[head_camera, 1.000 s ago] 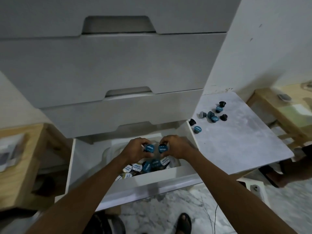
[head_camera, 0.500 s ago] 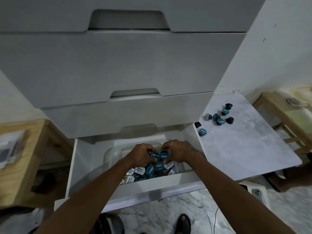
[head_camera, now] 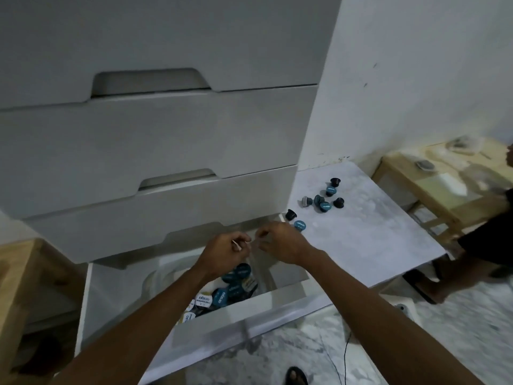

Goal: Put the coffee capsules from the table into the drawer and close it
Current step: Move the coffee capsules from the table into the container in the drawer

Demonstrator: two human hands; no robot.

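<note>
The bottom drawer [head_camera: 251, 309] of the white chest stands pulled out. Inside it, a clear plastic bag [head_camera: 256, 266] holds several blue-lidded coffee capsules [head_camera: 236, 283]. My left hand [head_camera: 224, 255] and my right hand [head_camera: 280, 243] hover just above the pile, close together, each pinching the bag's thin upper edge. Neither hand holds a capsule. Several more capsules [head_camera: 322, 202], blue and black, lie on the pale marble table [head_camera: 366, 245] to the right, and the nearest one [head_camera: 299, 225] sits beside my right hand.
Closed drawers [head_camera: 155, 140] of the chest rise above the open one. A wooden stool [head_camera: 444, 187] stands at the right and wooden furniture [head_camera: 16, 276] at the left. Another person [head_camera: 485, 245] crouches by the table's right edge. My sandalled foot [head_camera: 297, 376] and a cable are on the marble floor.
Both hands have let go of the blue capsules they held over the pile, risen a little, and now pinch the bag's edge. The camera has tilted and shifted left.
</note>
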